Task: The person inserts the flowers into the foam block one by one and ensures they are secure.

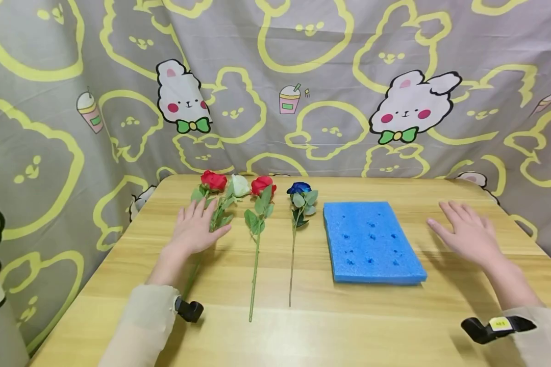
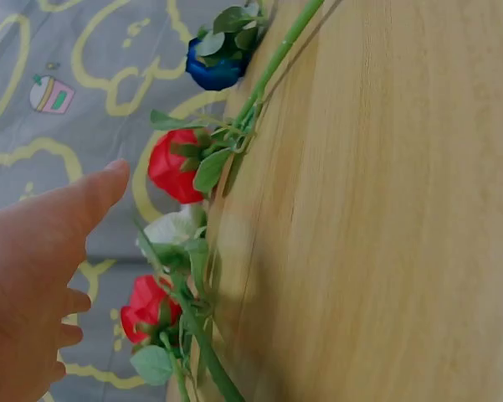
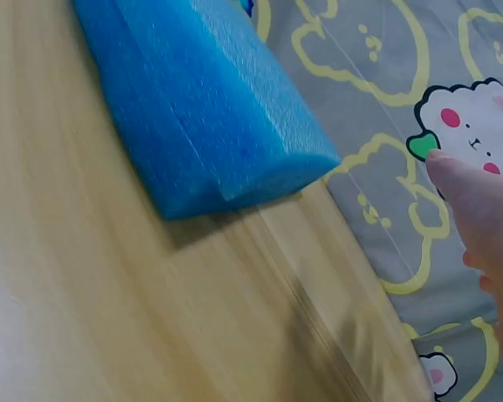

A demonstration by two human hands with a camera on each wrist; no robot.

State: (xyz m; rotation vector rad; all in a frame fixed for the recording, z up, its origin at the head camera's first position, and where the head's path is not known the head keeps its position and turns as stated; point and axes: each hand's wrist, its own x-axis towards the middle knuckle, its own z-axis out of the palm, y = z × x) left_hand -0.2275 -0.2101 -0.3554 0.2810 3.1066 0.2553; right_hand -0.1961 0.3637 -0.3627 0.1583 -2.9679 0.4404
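Note:
My left hand (image 1: pixel 194 228) hovers with spread fingers above the stems at the left, holding nothing. Beneath and beyond it lie a red rose (image 1: pixel 214 180) and a white rose (image 1: pixel 240 185). Another red rose (image 1: pixel 262 186) lies to their right, its green stem pointing toward me. Farther right is a blue rose (image 1: pixel 299 188) on a thin brownish stem. A blue foam block (image 1: pixel 372 244) with several small holes in its top lies flat right of the roses. Past its right side my right hand (image 1: pixel 468 234) is held over the table, fingers straight, touching nothing.
All of this lies on a light wooden table (image 1: pixel 303 336). A grey curtain (image 1: pixel 266 132) with yellow outlines and cartoon rabbits hangs behind the far edge and along the left. Small black wrist cameras sit on both sleeves.

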